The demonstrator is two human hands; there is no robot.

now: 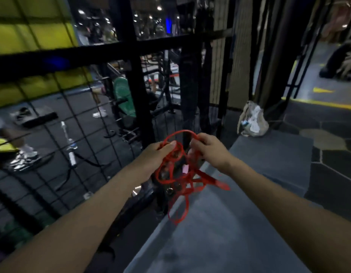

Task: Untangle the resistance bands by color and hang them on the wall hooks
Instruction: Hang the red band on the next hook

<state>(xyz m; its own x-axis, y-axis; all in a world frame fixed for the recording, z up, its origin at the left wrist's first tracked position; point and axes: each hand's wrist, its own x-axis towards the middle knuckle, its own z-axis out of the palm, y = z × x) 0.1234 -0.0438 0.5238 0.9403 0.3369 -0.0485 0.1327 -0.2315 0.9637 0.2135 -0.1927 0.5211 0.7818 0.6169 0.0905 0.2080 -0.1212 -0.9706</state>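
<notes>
**Red tangle held up for sorting**

Ahead, a black metal grid fence (131, 79), probably where hooks sit, though none visible. Below, a grey padded platform (220, 223), handy for resting loops. Between both hands, mid-air over the platform edge, a knotted bundle of thin red rubber resistance bands (180, 174), lifted clear so loops hang free. Left hand (156, 156) curled round one loop; right hand (210, 150) pinching another, spreading the knot.
</notes>
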